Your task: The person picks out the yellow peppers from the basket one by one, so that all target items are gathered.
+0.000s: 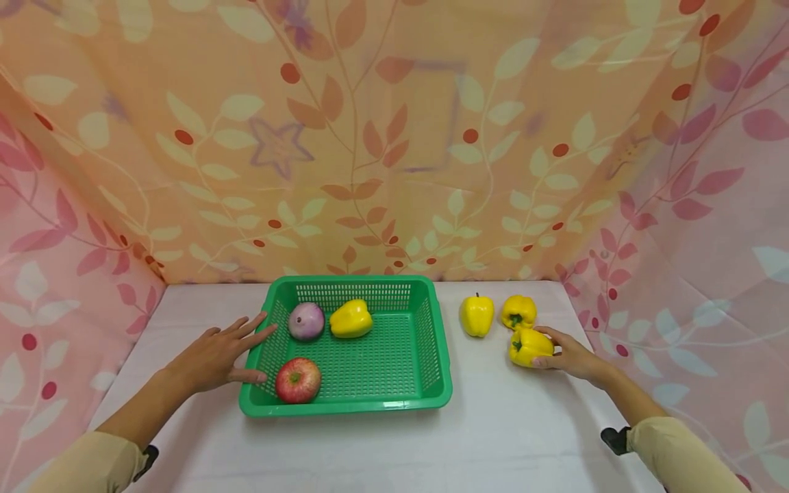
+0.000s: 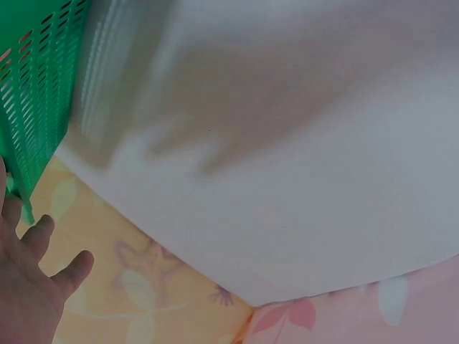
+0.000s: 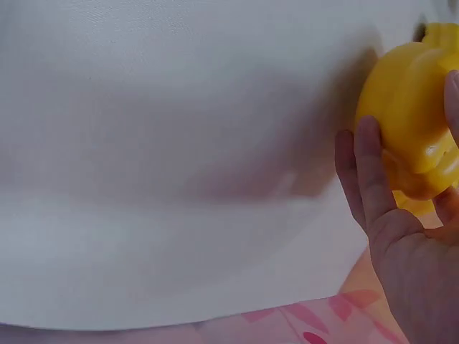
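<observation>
My right hand (image 1: pixel 573 355) holds a yellow bell pepper (image 1: pixel 529 346) between thumb and fingers at the right of the table. In the right wrist view the fingers lie around the same pepper (image 3: pixel 409 107). A second yellow bell pepper (image 1: pixel 518 311) sits right behind it, and a third pepper (image 1: pixel 477 315) stands to the left. My left hand (image 1: pixel 216 356) spreads its fingers over the left rim of a green basket (image 1: pixel 345 408). Inside the basket are a purple onion (image 1: pixel 306 321), a yellow bell pepper (image 1: pixel 351 319) and a red apple (image 1: pixel 298 380).
A white-covered table (image 1: pixel 493 424) carries everything. Patterned orange cloth (image 1: pixel 370 137) hangs behind it, and pink cloth (image 1: pixel 709 274) closes off both sides. The basket's right wall (image 1: pixel 439 335) stands between its contents and the peppers outside.
</observation>
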Motion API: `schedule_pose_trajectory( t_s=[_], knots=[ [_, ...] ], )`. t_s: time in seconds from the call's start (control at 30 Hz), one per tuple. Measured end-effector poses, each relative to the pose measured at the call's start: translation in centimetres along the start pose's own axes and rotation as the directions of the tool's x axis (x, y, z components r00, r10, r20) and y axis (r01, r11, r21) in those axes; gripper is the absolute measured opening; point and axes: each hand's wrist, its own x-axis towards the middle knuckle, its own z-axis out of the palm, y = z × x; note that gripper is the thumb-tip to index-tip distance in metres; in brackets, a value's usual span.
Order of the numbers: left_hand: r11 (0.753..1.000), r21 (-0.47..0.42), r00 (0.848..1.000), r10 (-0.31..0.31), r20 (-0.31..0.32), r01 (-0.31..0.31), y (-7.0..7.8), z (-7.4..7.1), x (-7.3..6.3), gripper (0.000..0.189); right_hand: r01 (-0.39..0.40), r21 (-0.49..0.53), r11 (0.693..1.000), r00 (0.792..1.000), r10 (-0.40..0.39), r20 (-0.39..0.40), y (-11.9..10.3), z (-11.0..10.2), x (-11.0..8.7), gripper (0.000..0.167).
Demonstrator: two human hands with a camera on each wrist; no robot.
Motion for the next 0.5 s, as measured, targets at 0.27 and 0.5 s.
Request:
schedule_pose_trajectory(
  t_s=[0.27, 0.5],
  knots=[
    [1.000, 0.004, 1.000, 0.012, -0.010, -0.012, 0.0, 0.1, 0.0, 0.090, -0.047, 0.038, 0.998, 0.999, 0.047, -0.004, 1.3, 0.4, 1.1, 0.089],
    [1.000, 0.006, 1.000, 0.004, -0.004, -0.004, -0.1, 0.1, 0.0, 0.090, -0.087, 0.024, 0.996, 0.996, 0.086, 0.029, 0.7, 0.0, 1.3, 0.093]
  ],
)
